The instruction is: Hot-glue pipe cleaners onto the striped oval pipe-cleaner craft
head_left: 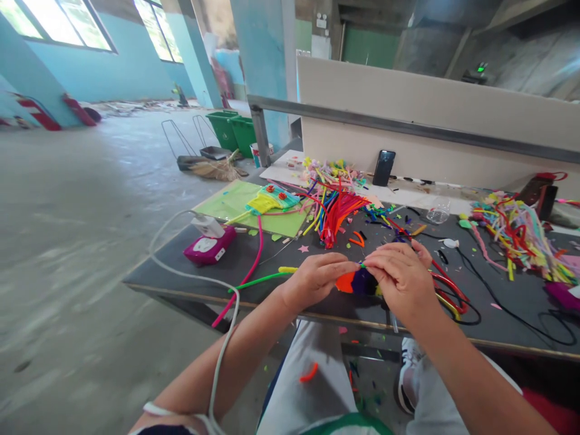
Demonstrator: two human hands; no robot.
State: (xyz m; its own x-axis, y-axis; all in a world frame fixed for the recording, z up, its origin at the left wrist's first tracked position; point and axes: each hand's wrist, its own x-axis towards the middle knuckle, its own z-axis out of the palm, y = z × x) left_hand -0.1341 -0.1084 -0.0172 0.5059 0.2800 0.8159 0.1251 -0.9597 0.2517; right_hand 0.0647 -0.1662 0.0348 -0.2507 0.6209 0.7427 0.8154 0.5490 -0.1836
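My left hand [319, 277] and my right hand [403, 279] meet over the table's front edge, fingers closed in a pinch. Between their fingertips shows a small green piece [362, 265], perhaps of pipe cleaner; most of it is hidden. Just below the fingers is a fuzzy piece in orange [345, 282] and dark purple [364, 283], partly covered by my right hand. A green pipe cleaner [258, 281] and a yellow one [287, 269] lie beside my left wrist. Red and yellow bent stems [453, 296] lie right of my right hand.
A red bundle of pipe cleaners [338, 214] lies mid-table, scraps around it. At left are a purple power socket [211, 246], its white cable [226, 284] crossing my left arm, and a green mat [226, 202] with a yellow-blue fuzzy piece [272, 199]. A phone [384, 168] leans at the back.
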